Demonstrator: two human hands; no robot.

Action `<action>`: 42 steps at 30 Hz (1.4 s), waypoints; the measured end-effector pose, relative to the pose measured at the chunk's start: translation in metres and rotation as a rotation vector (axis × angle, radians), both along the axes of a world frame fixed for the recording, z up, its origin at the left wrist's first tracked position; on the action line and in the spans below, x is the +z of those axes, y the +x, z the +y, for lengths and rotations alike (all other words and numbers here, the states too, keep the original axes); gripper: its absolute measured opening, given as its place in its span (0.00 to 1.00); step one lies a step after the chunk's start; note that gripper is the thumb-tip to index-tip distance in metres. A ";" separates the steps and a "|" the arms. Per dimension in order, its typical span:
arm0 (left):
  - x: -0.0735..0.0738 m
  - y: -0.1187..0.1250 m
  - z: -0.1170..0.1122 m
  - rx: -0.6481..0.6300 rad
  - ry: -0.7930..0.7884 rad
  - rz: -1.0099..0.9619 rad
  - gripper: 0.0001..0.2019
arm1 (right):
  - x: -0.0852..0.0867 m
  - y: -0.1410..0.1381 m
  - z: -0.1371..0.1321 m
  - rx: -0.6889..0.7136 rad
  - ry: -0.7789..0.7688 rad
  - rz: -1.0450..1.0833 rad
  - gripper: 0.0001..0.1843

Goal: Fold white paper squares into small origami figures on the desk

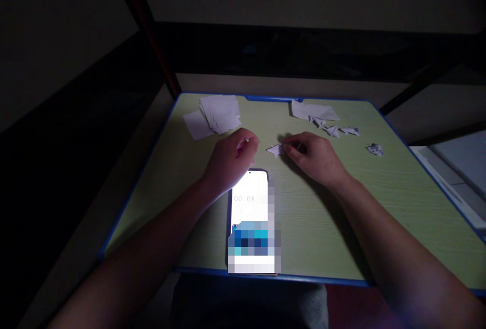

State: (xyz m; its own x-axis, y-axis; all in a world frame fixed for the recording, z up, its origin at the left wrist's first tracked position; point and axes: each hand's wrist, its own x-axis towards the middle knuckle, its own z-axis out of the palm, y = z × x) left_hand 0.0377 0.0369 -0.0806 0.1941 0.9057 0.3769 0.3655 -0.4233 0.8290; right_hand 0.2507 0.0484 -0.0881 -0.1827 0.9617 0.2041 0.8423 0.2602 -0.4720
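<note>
My right hand [313, 157] pinches the right end of a small folded paper piece [275, 150] just above the table. The piece has a pointed tip facing left, and its right part is hidden by my fingers. Just left of it, my left hand [233, 154] is closed, thumb against curled fingers, with nothing showing in it. A lit phone [249, 210] reading 00:08 lies below my left wrist; part of its screen is blurred out. Several folded paper pieces [332, 130] like the one I hold lie beyond my right hand.
A stack of white paper sheets [220, 113] lies at the back left of the green table [182, 222]. At the back right are a loose sheet [313, 111] and a crumpled paper [375, 149]. A blue rim edges the tabletop. The surroundings are dark.
</note>
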 end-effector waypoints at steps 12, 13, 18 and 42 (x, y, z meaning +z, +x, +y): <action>-0.001 0.000 0.000 0.008 0.008 0.036 0.06 | -0.002 0.000 0.000 0.009 -0.015 -0.052 0.18; -0.002 0.000 0.000 0.009 0.011 0.045 0.06 | -0.002 -0.001 0.000 0.011 -0.012 -0.056 0.18; -0.002 -0.001 0.000 0.013 0.009 0.071 0.07 | -0.004 -0.002 0.000 0.003 -0.002 0.011 0.16; 0.012 0.010 -0.010 -0.238 -0.341 -0.190 0.08 | 0.028 -0.036 -0.032 0.039 -0.243 0.956 0.08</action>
State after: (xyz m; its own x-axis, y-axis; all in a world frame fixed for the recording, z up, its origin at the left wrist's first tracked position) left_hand 0.0474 0.0267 -0.0684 0.3676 0.9230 0.1143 0.1189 -0.1685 0.9785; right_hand 0.2144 0.0168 -0.0602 -0.0762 0.9939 0.0796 0.0715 0.0850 -0.9938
